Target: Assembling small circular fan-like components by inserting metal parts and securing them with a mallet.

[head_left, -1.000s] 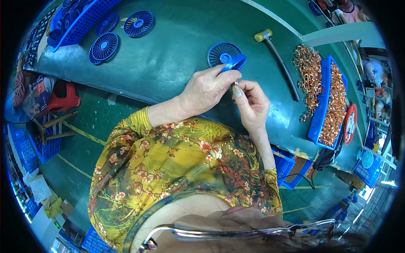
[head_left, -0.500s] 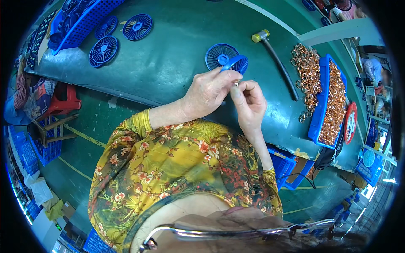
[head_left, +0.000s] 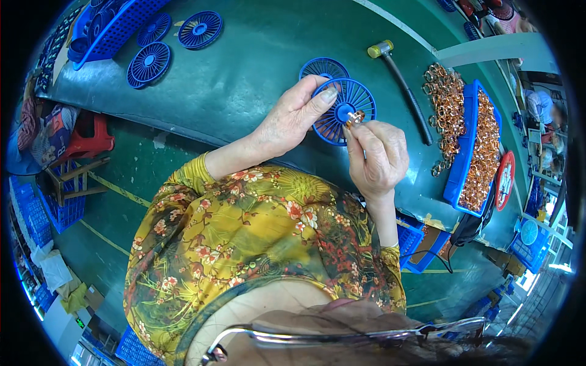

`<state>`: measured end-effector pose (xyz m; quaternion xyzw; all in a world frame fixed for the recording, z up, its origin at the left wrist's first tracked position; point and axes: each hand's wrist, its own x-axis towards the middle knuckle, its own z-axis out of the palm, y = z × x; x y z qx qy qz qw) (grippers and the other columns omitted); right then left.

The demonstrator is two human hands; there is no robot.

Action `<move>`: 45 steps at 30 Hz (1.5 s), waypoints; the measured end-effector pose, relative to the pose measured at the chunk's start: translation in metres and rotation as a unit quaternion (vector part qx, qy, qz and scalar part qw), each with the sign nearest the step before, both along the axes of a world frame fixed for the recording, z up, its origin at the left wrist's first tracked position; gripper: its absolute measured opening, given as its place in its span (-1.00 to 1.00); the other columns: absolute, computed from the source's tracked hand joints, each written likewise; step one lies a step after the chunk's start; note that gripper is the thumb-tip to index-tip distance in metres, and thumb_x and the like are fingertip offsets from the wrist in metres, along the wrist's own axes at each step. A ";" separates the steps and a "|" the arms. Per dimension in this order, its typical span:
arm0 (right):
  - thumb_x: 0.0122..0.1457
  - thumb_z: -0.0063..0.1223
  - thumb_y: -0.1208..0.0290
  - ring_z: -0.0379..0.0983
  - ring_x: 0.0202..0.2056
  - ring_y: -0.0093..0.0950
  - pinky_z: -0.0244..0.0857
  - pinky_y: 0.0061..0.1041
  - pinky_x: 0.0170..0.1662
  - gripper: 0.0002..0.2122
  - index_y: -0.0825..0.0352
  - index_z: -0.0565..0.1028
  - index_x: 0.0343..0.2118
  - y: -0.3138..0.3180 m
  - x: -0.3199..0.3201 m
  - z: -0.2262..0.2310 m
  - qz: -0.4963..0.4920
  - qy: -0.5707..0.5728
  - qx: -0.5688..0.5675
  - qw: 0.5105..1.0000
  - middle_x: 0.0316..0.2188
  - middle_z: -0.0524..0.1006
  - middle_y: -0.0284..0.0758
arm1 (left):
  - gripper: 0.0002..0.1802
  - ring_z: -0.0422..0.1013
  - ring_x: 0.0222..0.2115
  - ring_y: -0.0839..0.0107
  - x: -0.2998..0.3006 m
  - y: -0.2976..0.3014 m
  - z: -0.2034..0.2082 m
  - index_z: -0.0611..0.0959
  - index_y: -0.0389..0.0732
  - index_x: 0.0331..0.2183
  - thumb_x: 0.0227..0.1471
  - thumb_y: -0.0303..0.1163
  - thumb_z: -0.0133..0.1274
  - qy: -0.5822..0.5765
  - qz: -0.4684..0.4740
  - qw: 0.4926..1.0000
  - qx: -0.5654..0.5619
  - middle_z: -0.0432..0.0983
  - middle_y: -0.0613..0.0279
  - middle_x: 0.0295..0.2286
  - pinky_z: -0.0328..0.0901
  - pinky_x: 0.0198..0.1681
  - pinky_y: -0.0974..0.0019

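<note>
My left hand (head_left: 292, 117) grips the rim of a round blue spoked plastic wheel (head_left: 360, 97), thumb lying over its upper left edge, its face turned up. In my right hand (head_left: 381, 155) a small copper-coloured metal ring (head_left: 358, 116) is pinched between thumb and forefinger, held at the wheel's hub; whether it touches the hub I cannot tell. Partly hidden behind the held wheel, another blue spoked wheel (head_left: 317, 66) lies on the green table (head_left: 244, 73).
A hammer with a yellow head (head_left: 381, 49) lies to the right. Beyond it are a heap of copper rings (head_left: 442, 104) and a blue tray (head_left: 467, 140) full of them. Several blue wheels (head_left: 200, 29) and a blue basket (head_left: 116, 36) sit at the far left. A red stool (head_left: 91, 143) stands left.
The held wheel has turned from nearly edge-on to face up. My right hand has moved slightly right and lower, and the copper ring now shows at the hub.
</note>
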<state>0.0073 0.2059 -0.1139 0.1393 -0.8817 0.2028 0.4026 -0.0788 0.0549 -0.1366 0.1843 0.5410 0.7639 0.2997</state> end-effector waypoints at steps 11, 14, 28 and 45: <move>-0.13 0.21 0.57 0.41 -0.41 -0.35 0.31 -0.42 -0.33 -0.81 0.31 0.48 -0.40 -0.005 -0.007 0.011 -0.014 -0.102 0.052 0.993 -0.41 0.47 -0.31 | -0.62 0.29 -0.13 0.57 0.005 -0.003 0.002 0.33 -0.26 0.02 0.22 -0.32 -0.12 0.130 0.029 0.991 -0.033 0.38 0.28 -0.16 0.21 -0.01 0.45; -0.11 0.20 0.59 0.41 -0.42 -0.33 0.31 -0.41 -0.34 -0.81 0.33 0.47 -0.39 -0.004 -0.007 0.012 -0.011 -0.108 0.038 0.993 -0.42 0.47 -0.29 | -0.60 0.30 -0.12 0.58 0.004 -0.002 0.002 0.31 -0.25 0.05 0.21 -0.35 -0.11 0.080 0.015 0.997 0.007 0.38 0.28 -0.13 0.24 -0.03 0.44; -0.13 0.26 0.57 0.42 -0.42 -0.38 0.32 -0.43 -0.35 -0.81 0.30 0.49 -0.41 -0.004 -0.009 0.018 -0.001 -0.009 0.043 0.999 -0.44 0.48 -0.32 | -0.53 0.31 -0.10 0.60 0.001 -0.001 0.014 0.24 -0.21 0.12 0.23 -0.31 -0.14 0.076 0.026 0.996 0.044 0.35 0.29 -0.07 0.26 -0.05 0.46; -0.07 0.17 0.56 0.38 -0.37 -0.29 0.27 -0.36 -0.31 -0.80 0.35 0.45 -0.33 -0.018 -0.017 0.006 -0.046 -0.122 0.007 0.991 -0.37 0.46 -0.24 | -0.68 0.39 -0.40 0.47 0.014 0.004 -0.001 0.25 -0.25 -0.12 0.08 -0.50 -0.06 0.189 0.113 0.975 -0.008 0.41 0.15 -0.39 0.32 -0.31 0.34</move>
